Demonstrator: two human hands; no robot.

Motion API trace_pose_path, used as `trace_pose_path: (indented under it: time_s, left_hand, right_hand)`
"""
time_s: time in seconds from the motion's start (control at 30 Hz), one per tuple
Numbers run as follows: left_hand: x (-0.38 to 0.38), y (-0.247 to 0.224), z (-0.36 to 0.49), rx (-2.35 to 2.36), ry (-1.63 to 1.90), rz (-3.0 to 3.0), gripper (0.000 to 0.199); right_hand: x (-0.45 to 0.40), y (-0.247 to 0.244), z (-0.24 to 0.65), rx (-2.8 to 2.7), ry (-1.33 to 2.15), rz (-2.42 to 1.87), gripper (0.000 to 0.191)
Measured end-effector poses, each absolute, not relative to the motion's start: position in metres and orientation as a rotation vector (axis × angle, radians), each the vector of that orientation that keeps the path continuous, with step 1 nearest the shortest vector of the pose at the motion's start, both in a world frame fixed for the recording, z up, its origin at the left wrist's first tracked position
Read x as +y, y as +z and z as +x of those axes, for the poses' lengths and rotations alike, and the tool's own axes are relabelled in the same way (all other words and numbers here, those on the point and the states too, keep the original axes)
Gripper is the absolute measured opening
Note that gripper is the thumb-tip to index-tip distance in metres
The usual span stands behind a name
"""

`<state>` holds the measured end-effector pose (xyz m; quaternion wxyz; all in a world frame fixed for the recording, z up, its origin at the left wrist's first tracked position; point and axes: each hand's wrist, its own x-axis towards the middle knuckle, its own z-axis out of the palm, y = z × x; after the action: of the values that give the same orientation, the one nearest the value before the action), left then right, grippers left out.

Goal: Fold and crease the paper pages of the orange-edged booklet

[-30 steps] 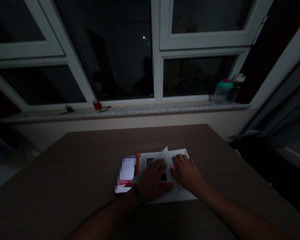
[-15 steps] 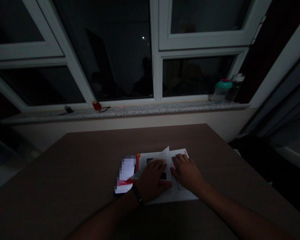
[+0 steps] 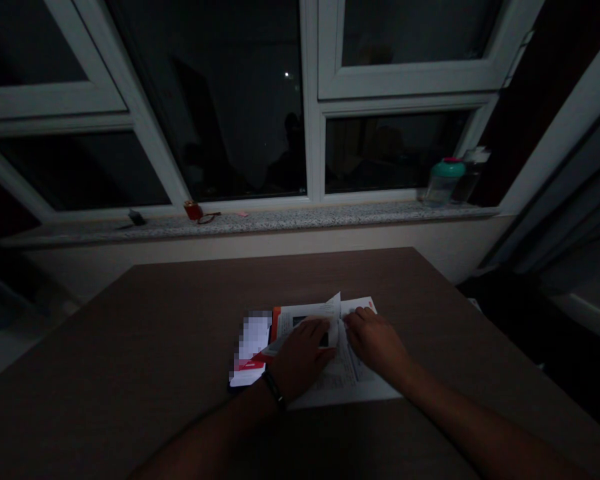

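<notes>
An open paper booklet [image 3: 343,377] lies on the brown wooden table [image 3: 130,333], with an orange-red strip along the far left edge of its left page. One sheet [image 3: 334,317] stands up from the middle, curving left. My left hand [image 3: 300,357] lies flat on the left page, its fingertips under the raised sheet, and a dark band [image 3: 273,389] circles that wrist. My right hand [image 3: 375,343] rests on the right side, its fingertips at the base of the sheet. Beside the booklet, a phone [image 3: 250,348] with a blurred screen lies partly under my left hand.
Beyond the table stands a cream wall below a speckled stone windowsill [image 3: 290,215]. A teal-lidded bottle [image 3: 443,183] and a second bottle [image 3: 470,177] stand at its right end. A small red cup [image 3: 193,211] and glasses [image 3: 209,219] sit left.
The raised sheet has tipped further left over my left fingers. My right hand has shifted slightly left and up toward the sheet, exposing more of the right page.
</notes>
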<state>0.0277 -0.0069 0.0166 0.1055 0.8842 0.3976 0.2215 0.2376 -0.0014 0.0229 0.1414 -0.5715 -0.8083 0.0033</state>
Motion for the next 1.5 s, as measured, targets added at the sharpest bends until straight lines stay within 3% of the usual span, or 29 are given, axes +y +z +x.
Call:
trace_pose_path:
  time_s: [0.37, 0.6, 0.7, 0.83, 1.13, 1.5]
  left_hand:
    - [-0.013, 0.024, 0.031, 1.192, 0.830, 2.353, 0.040]
    - [-0.011, 0.028, 0.030, 1.124, 1.022, 2.164, 0.038]
    - [-0.008, 0.022, 0.029, 1.226, 1.057, 2.163, 0.042]
    - [-0.011, 0.027, 0.029, 1.432, 1.052, 2.446, 0.055]
    - [-0.021, 0.039, 0.035, 1.347, 0.478, 2.885, 0.020]
    - [-0.016, 0.023, 0.028, 1.519, 0.460, 2.825, 0.044]
  right_hand:
    - [-0.008, 0.031, 0.235, -2.312, 0.124, -1.265, 0.018]
    - [-0.008, 0.025, 0.232, -2.407, 0.324, -1.145, 0.060]
    - [-0.007, 0.020, 0.233, -2.446, 0.321, -1.154, 0.067]
    - [-0.005, 0.015, 0.234, -2.458, 0.316, -1.163, 0.067]
    - [-0.004, 0.014, 0.234, -2.454, 0.233, -1.187, 0.064]
    - [0.003, 0.021, 0.241, -2.278, 0.058, -1.672, 0.026]
